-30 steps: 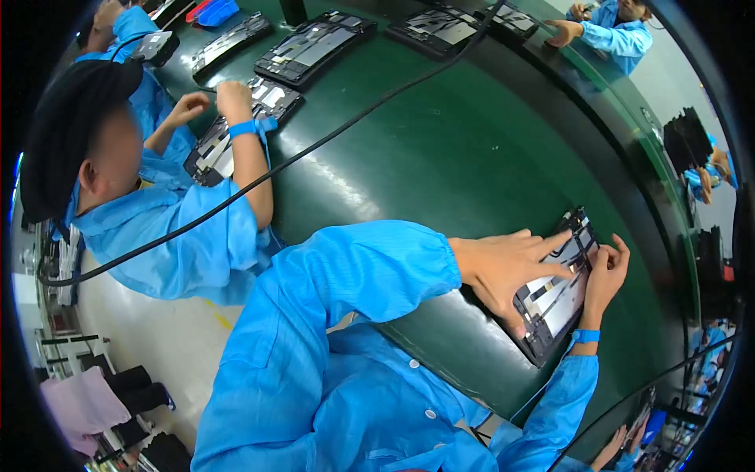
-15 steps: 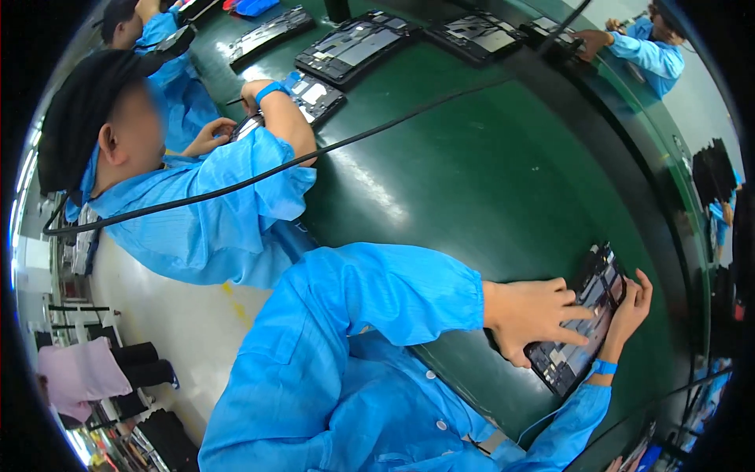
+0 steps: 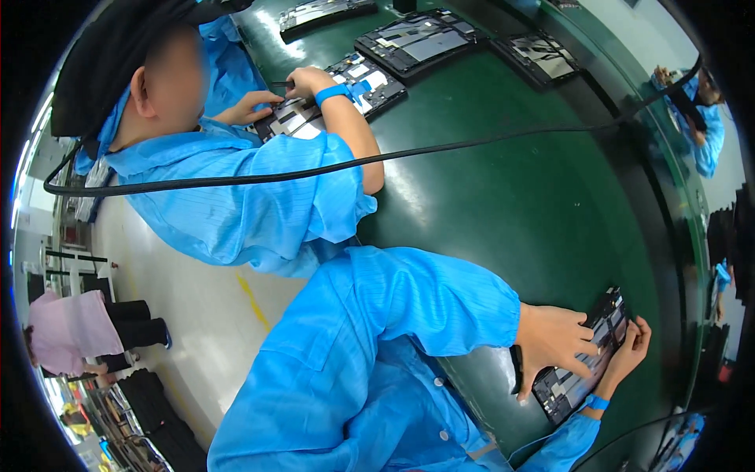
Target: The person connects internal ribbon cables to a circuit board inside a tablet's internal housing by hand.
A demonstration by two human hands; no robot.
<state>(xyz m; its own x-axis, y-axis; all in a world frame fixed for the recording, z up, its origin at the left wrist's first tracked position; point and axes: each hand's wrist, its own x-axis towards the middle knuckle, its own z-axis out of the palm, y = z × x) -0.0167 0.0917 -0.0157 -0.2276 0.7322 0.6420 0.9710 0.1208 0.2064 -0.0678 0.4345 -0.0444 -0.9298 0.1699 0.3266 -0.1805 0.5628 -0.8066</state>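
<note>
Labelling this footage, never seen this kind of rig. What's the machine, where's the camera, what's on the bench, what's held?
No machine: these are a person's bare hands, filmed by a wide fisheye camera worn on that person's head and looking down, so straight edges look bent. The left hand spreads over an opened, flat black device; the right hand is at its right edge. Whether that grip is tight, I can't tell. The green table also bears more opened devices farther up. At left, a co-worker in blue handles another one. The black cable crosses in front of the co-worker.
</note>
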